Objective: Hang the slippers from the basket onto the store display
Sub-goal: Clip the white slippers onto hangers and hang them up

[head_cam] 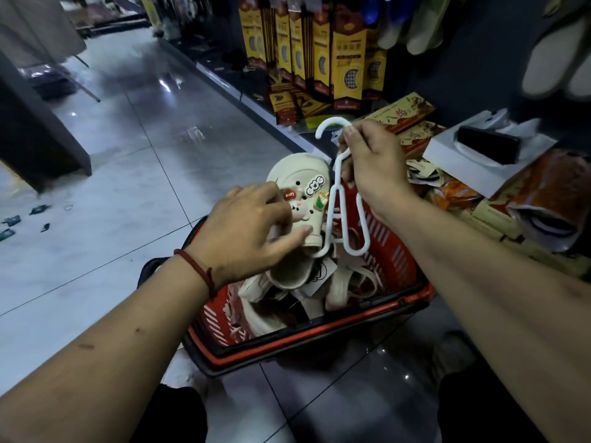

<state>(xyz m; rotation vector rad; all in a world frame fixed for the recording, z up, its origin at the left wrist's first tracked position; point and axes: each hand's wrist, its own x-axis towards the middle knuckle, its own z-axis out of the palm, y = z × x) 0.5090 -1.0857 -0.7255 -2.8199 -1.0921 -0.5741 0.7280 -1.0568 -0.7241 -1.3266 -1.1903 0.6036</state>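
My left hand [252, 223] grips a cream slipper [302, 183] with small charms on its top, held above the red basket [319, 334]. My right hand [372, 161] pinches a white plastic hanger [343, 199] just below its hook, right beside the slipper. The hanger's lower loops hang next to the slipper's heel. More cream slippers [319, 289] lie inside the basket. The display wall [479, 59] rises at the upper right, with pale slippers [556, 59] hanging on it.
Yellow insole packs [348, 59] hang on the display to the left. A low shelf on the right holds a white box [479, 158] with a black item and orange packets [550, 193]. Glossy grey floor tiles [128, 155] spread to the left.
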